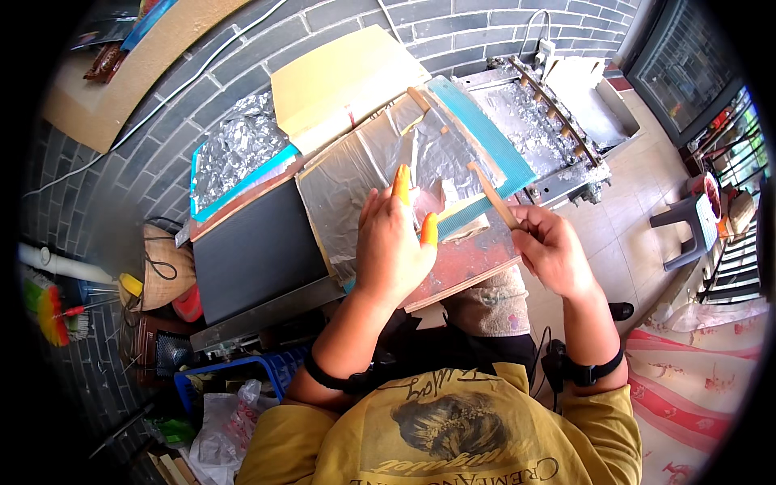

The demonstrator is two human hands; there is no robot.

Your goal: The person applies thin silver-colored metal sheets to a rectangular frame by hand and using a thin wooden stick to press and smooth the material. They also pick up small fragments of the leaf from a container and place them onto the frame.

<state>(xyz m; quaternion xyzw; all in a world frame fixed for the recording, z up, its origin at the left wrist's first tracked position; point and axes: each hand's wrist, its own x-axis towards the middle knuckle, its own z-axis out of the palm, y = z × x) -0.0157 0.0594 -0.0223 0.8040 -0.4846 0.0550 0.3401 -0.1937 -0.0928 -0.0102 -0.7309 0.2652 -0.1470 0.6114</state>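
My left hand (388, 248) rests on or just above a sheet of silvery foil (339, 194). Orange finger cots (401, 182) cover its thumb and one finger, which are spread apart. No object shows in that hand, though the palm side is hidden. Pinched in my right hand (548, 251) is a thin flat wooden stick (494, 197), its tip pointing up over the foil's right edge. Under the foil, a ribbed blue-green sheet (485, 133) sticks out on the right. A short wooden rod (418, 99) lies at the foil's far edge.
Foil scraps fill a blue tray (233, 212) at far left. A yellowish paper stack (345, 85) lies behind the foil. Left of it is a black pad (254, 254). A metal frame (539, 121) strewn with silvery flakes stands right; a stool (691, 224) is on the floor.
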